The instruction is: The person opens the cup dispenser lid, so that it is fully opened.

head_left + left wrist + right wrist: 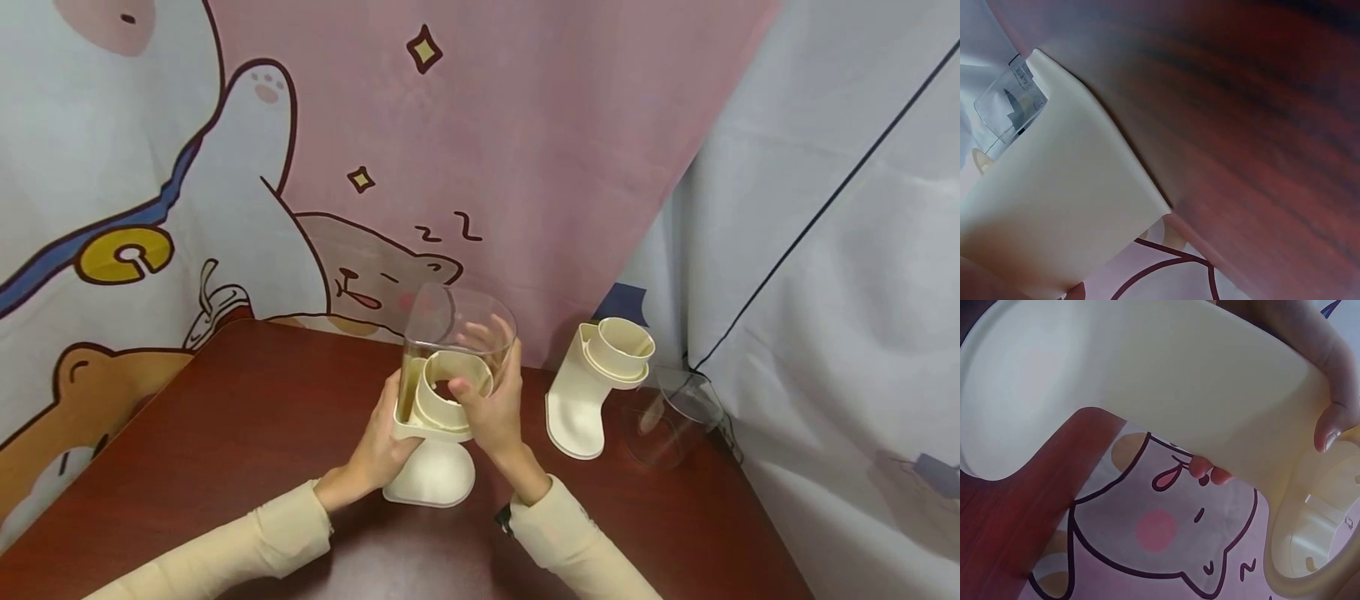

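Near the middle of the table stands a cream plastic dispenser stand [431, 475] with a round collar on top and a rounded foot. My left hand [378, 446] grips its neck under the collar, thumb in front; the right wrist view shows fingertips [1210, 472] behind the neck. A clear container [461, 317] surrounds the collar and rises above it. My right hand [491, 400] holds the container's right side, thumb in front and fingers seen through the clear wall. Whether the container's lower edge is fully seated cannot be told. The left wrist view shows mostly the stand's cream surface [1066, 162].
A second cream stand [588, 400] with an upright collar is to the right. Beside it, near the table's right edge, lies another clear container [671, 417]. Printed cloth [525, 167] hangs behind the dark red table [285, 433], with a thin black cable [810, 217] at right.
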`<state>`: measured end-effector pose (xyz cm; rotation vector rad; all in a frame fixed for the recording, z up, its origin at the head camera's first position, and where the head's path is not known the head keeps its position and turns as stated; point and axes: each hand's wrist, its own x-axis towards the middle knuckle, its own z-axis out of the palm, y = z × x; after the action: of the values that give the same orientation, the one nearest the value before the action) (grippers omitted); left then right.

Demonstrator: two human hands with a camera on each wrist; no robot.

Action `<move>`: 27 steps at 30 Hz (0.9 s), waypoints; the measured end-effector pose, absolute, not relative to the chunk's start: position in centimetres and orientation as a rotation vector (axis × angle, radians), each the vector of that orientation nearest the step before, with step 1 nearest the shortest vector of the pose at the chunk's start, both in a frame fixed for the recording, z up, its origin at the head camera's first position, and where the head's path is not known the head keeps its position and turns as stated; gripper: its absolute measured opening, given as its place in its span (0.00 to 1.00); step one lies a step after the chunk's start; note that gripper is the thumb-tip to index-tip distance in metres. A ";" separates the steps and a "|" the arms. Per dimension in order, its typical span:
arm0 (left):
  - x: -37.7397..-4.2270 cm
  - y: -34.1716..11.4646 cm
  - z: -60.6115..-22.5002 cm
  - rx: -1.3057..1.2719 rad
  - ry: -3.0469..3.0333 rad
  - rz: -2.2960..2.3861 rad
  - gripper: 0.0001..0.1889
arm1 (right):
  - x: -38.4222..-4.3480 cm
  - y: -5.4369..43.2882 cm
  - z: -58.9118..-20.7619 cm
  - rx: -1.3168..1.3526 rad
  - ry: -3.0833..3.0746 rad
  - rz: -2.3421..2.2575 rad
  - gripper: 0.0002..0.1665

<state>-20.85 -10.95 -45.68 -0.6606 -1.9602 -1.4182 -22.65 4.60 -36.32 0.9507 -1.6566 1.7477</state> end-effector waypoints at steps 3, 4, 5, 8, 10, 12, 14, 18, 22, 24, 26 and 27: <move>-20.7 -10.7 -45.8 -0.654 -1.959 -1.416 0.40 | -22.5 4.8 -36.3 0.954 -1.653 1.751 0.60; -20.7 -10.6 -45.8 -0.652 -1.957 -1.415 0.41 | -22.4 4.8 -36.3 0.954 -1.649 1.756 0.60; -20.6 -10.5 -45.8 -0.655 -1.956 -1.413 0.40 | -22.3 4.9 -36.4 0.957 -1.643 1.762 0.61; -20.5 -10.3 -45.8 -0.662 -1.957 -1.411 0.40 | -22.2 5.1 -36.5 0.969 -1.614 1.782 0.61; -20.5 -10.2 -45.8 -0.667 -1.955 -1.413 0.40 | -22.2 5.2 -36.5 0.980 -1.601 1.789 0.61; -20.3 -10.1 -45.8 -0.663 -1.956 -1.419 0.41 | -22.2 5.3 -36.6 0.990 -1.596 1.788 0.60; -20.2 -10.0 -45.8 -0.659 -1.954 -1.425 0.41 | -22.2 5.4 -36.6 0.996 -1.599 1.783 0.60; -19.8 -9.6 -45.8 -0.660 -1.957 -1.450 0.41 | -21.9 5.9 -36.7 1.002 -1.596 1.781 0.60; -19.4 -9.0 -45.8 -0.684 -1.969 -1.480 0.42 | -21.5 6.7 -36.8 1.004 -1.580 1.777 0.61; -19.3 -8.7 -45.8 -0.693 -1.983 -1.478 0.42 | -21.3 7.1 -36.8 1.013 -1.571 1.780 0.61; -19.1 -8.6 -45.6 -0.694 -2.029 -1.456 0.44 | -21.2 7.5 -36.7 1.031 -1.575 1.784 0.61; -19.1 -8.7 -45.5 -0.697 -2.065 -1.441 0.45 | -21.1 7.7 -36.7 1.044 -1.581 1.793 0.61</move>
<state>-19.05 -8.69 -45.49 -0.6972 -2.0652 -1.4405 -21.12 7.65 -36.66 1.0438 -1.5813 1.7927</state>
